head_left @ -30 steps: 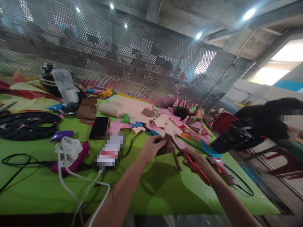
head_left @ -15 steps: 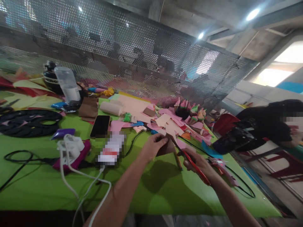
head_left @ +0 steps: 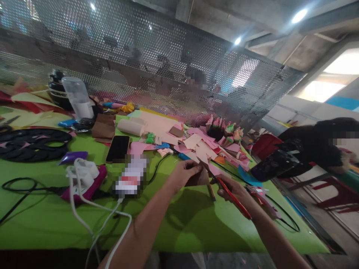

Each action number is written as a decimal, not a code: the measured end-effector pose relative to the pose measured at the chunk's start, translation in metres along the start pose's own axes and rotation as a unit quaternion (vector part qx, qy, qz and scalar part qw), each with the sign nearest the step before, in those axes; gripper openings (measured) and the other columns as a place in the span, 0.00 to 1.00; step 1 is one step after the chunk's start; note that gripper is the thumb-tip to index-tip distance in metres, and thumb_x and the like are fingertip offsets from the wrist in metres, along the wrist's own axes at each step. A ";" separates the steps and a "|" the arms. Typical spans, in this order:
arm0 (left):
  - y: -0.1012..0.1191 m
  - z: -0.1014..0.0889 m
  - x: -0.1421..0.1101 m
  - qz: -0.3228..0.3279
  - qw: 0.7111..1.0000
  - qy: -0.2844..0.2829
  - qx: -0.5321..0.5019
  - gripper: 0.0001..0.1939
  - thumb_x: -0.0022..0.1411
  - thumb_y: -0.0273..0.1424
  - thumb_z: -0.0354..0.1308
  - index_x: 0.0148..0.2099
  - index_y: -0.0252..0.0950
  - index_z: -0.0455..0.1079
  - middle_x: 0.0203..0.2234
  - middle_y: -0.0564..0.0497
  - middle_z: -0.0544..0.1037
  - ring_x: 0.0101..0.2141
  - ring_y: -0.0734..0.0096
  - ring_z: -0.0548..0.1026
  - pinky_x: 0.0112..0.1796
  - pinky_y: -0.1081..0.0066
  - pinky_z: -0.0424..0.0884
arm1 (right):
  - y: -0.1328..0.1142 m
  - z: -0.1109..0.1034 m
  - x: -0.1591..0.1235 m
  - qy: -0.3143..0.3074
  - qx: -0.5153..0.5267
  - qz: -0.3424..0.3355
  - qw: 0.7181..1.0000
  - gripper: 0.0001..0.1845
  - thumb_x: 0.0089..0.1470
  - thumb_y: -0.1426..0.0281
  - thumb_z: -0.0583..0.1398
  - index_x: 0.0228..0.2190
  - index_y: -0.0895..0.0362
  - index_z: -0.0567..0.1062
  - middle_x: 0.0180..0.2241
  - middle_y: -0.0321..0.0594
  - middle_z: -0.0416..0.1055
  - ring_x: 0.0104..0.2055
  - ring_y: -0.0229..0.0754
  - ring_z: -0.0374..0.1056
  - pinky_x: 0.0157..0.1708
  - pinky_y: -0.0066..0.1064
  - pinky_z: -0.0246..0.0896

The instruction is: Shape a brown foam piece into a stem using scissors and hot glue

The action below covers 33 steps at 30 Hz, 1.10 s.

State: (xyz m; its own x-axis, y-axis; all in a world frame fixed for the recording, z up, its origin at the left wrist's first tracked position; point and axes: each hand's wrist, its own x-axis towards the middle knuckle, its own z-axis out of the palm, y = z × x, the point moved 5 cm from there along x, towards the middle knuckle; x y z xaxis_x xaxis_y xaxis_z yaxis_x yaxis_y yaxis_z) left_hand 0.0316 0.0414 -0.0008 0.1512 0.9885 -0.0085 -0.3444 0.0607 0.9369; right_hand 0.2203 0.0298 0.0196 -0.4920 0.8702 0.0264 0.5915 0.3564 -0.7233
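My left hand pinches a small piece of brown paper above the green tabletop. Red-handled scissors are gripped in my right hand, their blades pointing up and left at the paper's edge by my left fingertips. Whether the blades have paper between them is hard to see. Below the hands lies a thin pencil-like stick, partly covered by the paper. Pink and cream paper scraps lie just beyond my fingers.
A pink glue gun with a black cable lies right of my right hand. On the left are a lit phone, a dark phone, a magenta power strip and a clear bottle. Another person sits at far right.
The view has shifted slightly. Both hands keep nearly the same place, with the scissors' handles tilted a touch lower right.
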 end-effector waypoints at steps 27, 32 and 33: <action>-0.003 -0.007 0.005 0.015 0.999 0.020 -0.025 0.23 0.41 0.50 0.71 0.28 0.34 0.75 0.24 0.53 0.76 0.28 0.72 0.70 0.35 0.71 0.64 | 0.070 -0.030 0.020 0.191 -0.331 0.124 0.916 0.23 0.58 0.62 0.56 0.53 0.56 0.72 0.41 0.50 0.80 0.38 0.55 0.76 0.33 0.37 0.65; -0.004 -0.011 0.005 0.017 0.999 0.037 -0.010 0.20 0.46 0.47 0.69 0.32 0.34 0.77 0.26 0.51 0.77 0.31 0.69 0.72 0.37 0.70 0.65 | 0.041 -0.031 0.015 0.224 -0.296 0.085 0.925 0.18 0.60 0.60 0.55 0.44 0.53 0.79 0.45 0.50 0.78 0.42 0.55 0.75 0.37 0.39 0.65; -0.004 -0.012 0.006 0.018 0.999 0.044 -0.006 0.19 0.47 0.46 0.68 0.32 0.35 0.77 0.27 0.51 0.78 0.31 0.69 0.72 0.37 0.70 0.65 | 0.031 -0.031 0.016 0.229 -0.248 0.058 0.939 0.17 0.59 0.59 0.56 0.43 0.53 0.79 0.44 0.48 0.78 0.42 0.54 0.74 0.38 0.39 0.65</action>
State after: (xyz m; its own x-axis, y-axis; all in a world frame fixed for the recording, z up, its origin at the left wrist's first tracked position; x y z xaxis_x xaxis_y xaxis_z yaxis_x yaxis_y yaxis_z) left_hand 0.0230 0.0484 -0.0091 0.0572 0.9983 -0.0054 -0.3597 0.0257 0.9327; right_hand 0.2504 0.0650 0.0194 -0.1464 0.9276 0.3436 0.9050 0.2659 -0.3320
